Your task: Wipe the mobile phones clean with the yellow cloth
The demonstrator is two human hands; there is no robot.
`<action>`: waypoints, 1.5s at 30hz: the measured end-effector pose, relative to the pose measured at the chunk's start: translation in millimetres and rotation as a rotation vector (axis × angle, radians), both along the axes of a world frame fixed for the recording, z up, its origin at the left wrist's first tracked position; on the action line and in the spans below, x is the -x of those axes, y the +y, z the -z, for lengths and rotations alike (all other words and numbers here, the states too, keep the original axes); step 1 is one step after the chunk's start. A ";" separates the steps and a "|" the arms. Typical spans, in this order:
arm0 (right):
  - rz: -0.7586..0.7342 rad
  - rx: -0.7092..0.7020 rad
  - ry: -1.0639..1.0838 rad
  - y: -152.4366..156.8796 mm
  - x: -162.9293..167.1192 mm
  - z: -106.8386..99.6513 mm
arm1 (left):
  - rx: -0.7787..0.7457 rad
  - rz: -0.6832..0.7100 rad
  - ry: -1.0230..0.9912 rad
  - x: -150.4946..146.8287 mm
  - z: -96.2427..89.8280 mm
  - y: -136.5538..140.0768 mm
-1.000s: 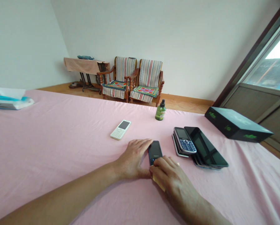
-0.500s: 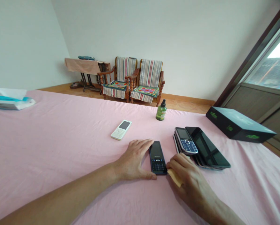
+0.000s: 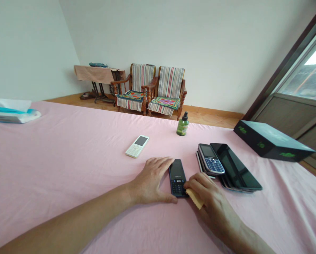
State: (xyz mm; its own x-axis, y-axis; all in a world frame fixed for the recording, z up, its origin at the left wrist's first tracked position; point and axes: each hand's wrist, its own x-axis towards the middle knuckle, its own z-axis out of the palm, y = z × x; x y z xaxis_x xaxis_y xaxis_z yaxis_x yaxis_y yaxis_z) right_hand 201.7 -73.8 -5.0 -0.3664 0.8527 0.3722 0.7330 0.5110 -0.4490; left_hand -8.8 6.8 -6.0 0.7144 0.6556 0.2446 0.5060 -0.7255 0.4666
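A black keypad phone [image 3: 178, 173] lies face up on the pink cloth between my two hands. My left hand [image 3: 154, 181] steadies it, fingertips at its upper left corner and thumb by its bottom edge. Pinched in my right hand [image 3: 206, 192] is a small yellow wiping cloth [image 3: 195, 199], pressed against the phone's lower right keys. Some of those keys are hidden by the fingers. To the right, a blue and silver keypad phone [image 3: 212, 160] rests on a stack of phones, beside a pile topped by a black tablet [image 3: 234, 165].
A white keypad phone [image 3: 137, 146] lies beyond my left hand. Farther back stands a green spray bottle [image 3: 183, 125]. A black box [image 3: 272, 141] sits at the right edge of the pink tablecloth [image 3: 75, 151], and a tissue pack [image 3: 13, 114] at far left. Two chairs [image 3: 164, 90] stand behind.
My right hand has shifted slightly left with the yellow cloth, from the phone's right edge onto its keys. My left hand and the phone stay almost still.
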 end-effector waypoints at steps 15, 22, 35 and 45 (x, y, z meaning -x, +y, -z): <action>0.028 -0.042 -0.201 -1.3 2.4 -4.9 | -0.007 0.000 0.005 0.0 -0.2 -0.2; 0.007 -0.112 -0.190 -0.8 9.4 -2.3 | -0.019 0.003 0.016 0.0 -1.1 -1.4; -0.009 -0.109 -0.179 2.8 16.6 2.7 | -0.010 0.000 0.022 0.0 -1.6 -1.0; -0.027 -0.126 -0.163 3.7 21.1 4.0 | -0.017 -0.008 0.065 -0.2 -2.7 -1.8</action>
State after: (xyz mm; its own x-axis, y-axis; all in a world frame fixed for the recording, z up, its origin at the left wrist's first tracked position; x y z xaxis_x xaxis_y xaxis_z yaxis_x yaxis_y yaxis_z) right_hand 180.6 -70.1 -9.0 -0.4524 0.7922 0.4096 0.7761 0.5759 -0.2567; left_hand -8.7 5.1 -3.3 0.7242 0.6573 0.2088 0.5406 -0.7290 0.4198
